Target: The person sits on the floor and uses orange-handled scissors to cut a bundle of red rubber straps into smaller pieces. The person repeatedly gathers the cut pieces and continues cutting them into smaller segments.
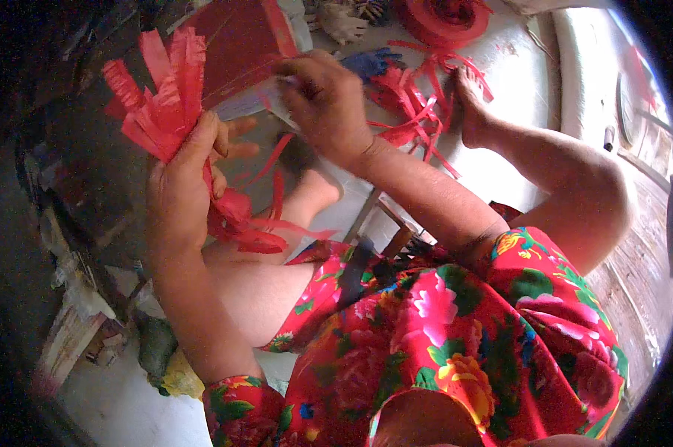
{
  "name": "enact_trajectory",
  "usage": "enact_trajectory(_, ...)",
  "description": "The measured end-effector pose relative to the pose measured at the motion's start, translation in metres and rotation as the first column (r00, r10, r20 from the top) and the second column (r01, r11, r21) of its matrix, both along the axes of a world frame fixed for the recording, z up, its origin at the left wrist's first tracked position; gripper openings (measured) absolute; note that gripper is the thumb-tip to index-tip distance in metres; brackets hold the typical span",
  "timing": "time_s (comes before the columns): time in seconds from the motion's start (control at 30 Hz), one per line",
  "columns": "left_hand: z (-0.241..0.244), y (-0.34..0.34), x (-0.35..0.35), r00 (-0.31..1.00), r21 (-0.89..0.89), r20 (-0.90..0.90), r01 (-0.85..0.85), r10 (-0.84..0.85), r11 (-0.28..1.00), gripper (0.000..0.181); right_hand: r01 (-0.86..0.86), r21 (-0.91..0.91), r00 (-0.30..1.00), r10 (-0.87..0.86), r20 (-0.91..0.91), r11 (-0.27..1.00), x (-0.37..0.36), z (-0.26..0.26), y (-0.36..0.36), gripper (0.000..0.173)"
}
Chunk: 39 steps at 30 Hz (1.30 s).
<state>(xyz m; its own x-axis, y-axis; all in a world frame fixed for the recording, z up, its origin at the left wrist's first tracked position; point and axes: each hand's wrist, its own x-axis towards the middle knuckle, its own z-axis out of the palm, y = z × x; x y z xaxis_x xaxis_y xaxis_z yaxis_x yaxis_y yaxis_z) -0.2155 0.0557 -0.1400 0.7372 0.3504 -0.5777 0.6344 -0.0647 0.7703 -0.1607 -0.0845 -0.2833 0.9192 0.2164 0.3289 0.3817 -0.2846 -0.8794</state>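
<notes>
My left hand point(194, 153) is closed around a bundle of flat red strips point(172, 100). Their broad, blunt ends fan out above the thumb, and looser curled red strips point(258, 234) hang below the fist over my lower leg. My right hand point(322, 100) is raised to the right of the bundle, apart from it, with its fingers curled. A small pale thing shows at its fingertips, too blurred to name; whether the fingers grip it cannot be told. A thin line crosses between the hands in front of a red panel.
A red panel point(236, 50) lies beyond my hands. At upper right are a roll of red strip material point(445, 19), tangled red strips point(414, 112) near my bare foot, a blue glove point(373, 61) and pale gloves point(342, 22). Assorted scraps point(105, 343) lie at lower left.
</notes>
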Motion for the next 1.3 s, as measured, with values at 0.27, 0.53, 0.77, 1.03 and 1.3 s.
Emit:
enact_trajectory(0.27, -0.003, 0.021, 0.001, 0.929, -0.481, 0.194, -0.189, 0.314, 0.856, 0.024, -0.330, 0.061, 0.941, 0.323, 0.102, 0.942, -0.048, 0.055, -0.008, 0.017)
enact_trajectory(0.53, 0.015, 0.026, 0.001, 0.920, -0.558, 0.277, -0.080, 0.277, 0.826, 0.027, -0.554, 0.431, 0.553, 0.702, -0.450, 0.712, -0.014, -0.037, -0.020, 0.022)
enact_trajectory(0.77, 0.025, 0.018, 0.002, 0.916, -0.455, 0.291, -0.122, 0.276, 0.882, 0.022, -0.284, -0.833, 0.833, -0.309, -0.460, 0.475, 0.029, -0.204, -0.121, 0.033)
enact_trajectory(1.03, 0.032, 0.006, 0.012, 0.941, -0.256, 0.300, -0.078, 0.156, 0.964, 0.022, -0.081, -0.611, 0.741, -0.363, -0.565, 0.787, 0.021, -0.269, -0.174, 0.036)
enact_trajectory(1.3, 0.015, 0.011, 0.014, 0.925, -0.358, 0.254, -0.182, 0.283, 0.916, 0.019, 0.033, 0.455, 0.615, 0.341, -0.711, 0.890, 0.062, -0.168, -0.104, 0.031)
